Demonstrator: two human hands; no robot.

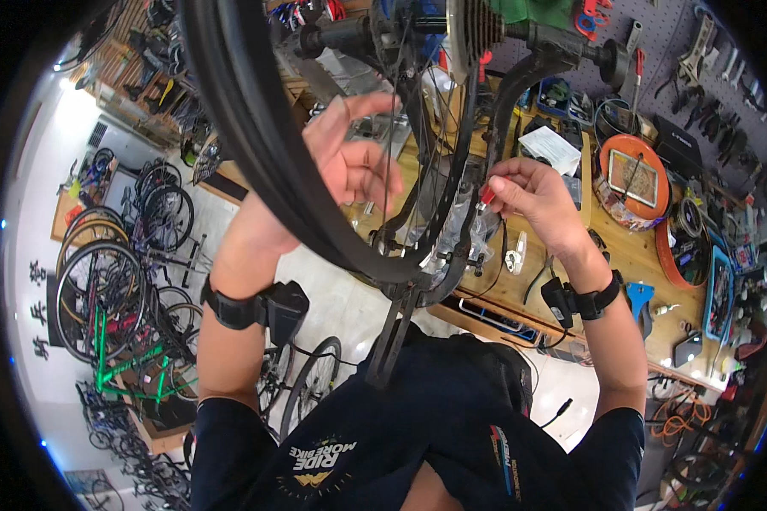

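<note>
A bicycle wheel [260,128] with a black rim stands upright in a black truing stand [504,95], its cassette [481,32] at the top. My left hand [354,157] is beside the wheel, left of the spokes; its fingers are spread and a little blurred, and the rim hides part of the hand. Right of the stand, my right hand [533,198] pinches a small red spoke wrench [487,195] between thumb and fingers, close to the stand's arm. Whether the wrench touches a spoke I cannot tell.
The wooden bench [507,294] carries an orange round tub [626,153], a white box [550,151], a blue tray [719,294] and loose tools. Hand tools hang on a pegboard [656,51] behind. Bicycles and a green frame [102,358] stand at left.
</note>
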